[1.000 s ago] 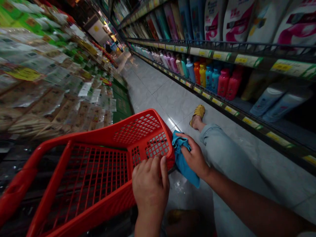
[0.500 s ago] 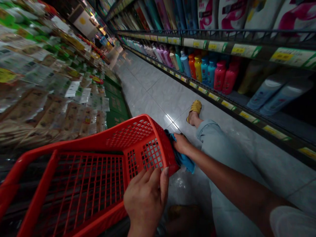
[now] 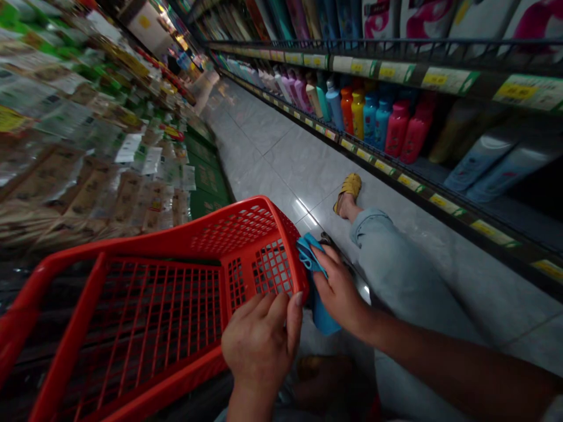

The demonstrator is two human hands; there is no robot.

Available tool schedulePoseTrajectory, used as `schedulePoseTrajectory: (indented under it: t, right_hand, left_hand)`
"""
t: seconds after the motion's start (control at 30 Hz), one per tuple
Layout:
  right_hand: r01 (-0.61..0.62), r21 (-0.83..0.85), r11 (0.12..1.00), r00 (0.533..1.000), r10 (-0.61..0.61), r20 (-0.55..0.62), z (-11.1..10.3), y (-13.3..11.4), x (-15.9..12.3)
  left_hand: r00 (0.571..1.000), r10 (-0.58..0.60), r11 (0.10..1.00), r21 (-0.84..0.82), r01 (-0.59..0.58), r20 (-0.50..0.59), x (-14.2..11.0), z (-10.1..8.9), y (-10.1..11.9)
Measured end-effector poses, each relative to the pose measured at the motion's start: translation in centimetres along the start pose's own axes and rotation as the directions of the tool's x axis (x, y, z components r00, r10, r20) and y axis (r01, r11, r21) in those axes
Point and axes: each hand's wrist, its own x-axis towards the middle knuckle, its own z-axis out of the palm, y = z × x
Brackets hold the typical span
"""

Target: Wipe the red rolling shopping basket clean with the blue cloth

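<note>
A red plastic shopping cart (image 3: 153,243) with a lattice basket fills the lower left of the head view. My left hand (image 3: 263,337) is closed over the rim at its near corner, the thumb pointing up. On the outer face of the cart's end, my right hand (image 3: 338,287) grips a blue cloth (image 3: 324,313). Part of the cloth bunches against the red plastic near the top rim, and the rest hangs below the fingers. The inside of the basket shows only bare lattice.
Packaged goods (image 3: 74,158) are stacked along the left above green boxes (image 3: 209,176). Shelves with colourful bottles (image 3: 402,129) run along the right. Grey floor tiles (image 3: 272,140) lie between. My bent leg in jeans (image 3: 396,264) and a yellow shoe (image 3: 350,187) are beside the cart.
My right hand has moved up with the cloth, from lower on the outside of the cart's end to near its rim. My left hand keeps its hold on the rim.
</note>
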Motion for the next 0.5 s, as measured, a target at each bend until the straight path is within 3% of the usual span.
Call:
schedulePoseTrajectory:
  t: [0.07, 0.13, 0.2, 0.33, 0.5]
  right_hand:
    - [0.127, 0.058, 0.990, 0.992, -0.126, -0.025, -1.0, -2.5, -0.8]
    - [0.202, 0.098, 0.974, 0.979, -0.201, -0.027, -1.1, -3.3, 0.0]
    - [0.184, 0.113, 0.976, 0.983, -0.180, -0.044, -0.5, -2.0, 1.4]
    - [-0.015, 0.060, 0.998, 0.997, 0.020, -0.068, 1.0, 1.8, 3.3]
    - [0.115, 0.172, 0.978, 0.993, -0.109, -0.049, 0.0, 0.5, 4.3]
  left_hand:
    - [1.000, 0.007, 1.000, -0.010, -0.007, 0.002, -0.1, 0.0, 0.1]
    - [1.000, 0.013, 1.000, -0.028, -0.014, -0.012, -0.4, -0.1, 0.1]
    - [0.999, 0.025, 0.998, -0.051, -0.027, -0.032, -0.9, -0.4, 0.2]
    - [0.999, 0.045, 0.994, -0.103, -0.048, -0.029, -2.8, -1.3, 0.2]
    - [0.997, 0.082, 0.987, -0.139, -0.080, 0.007, -5.3, -2.3, 0.0]
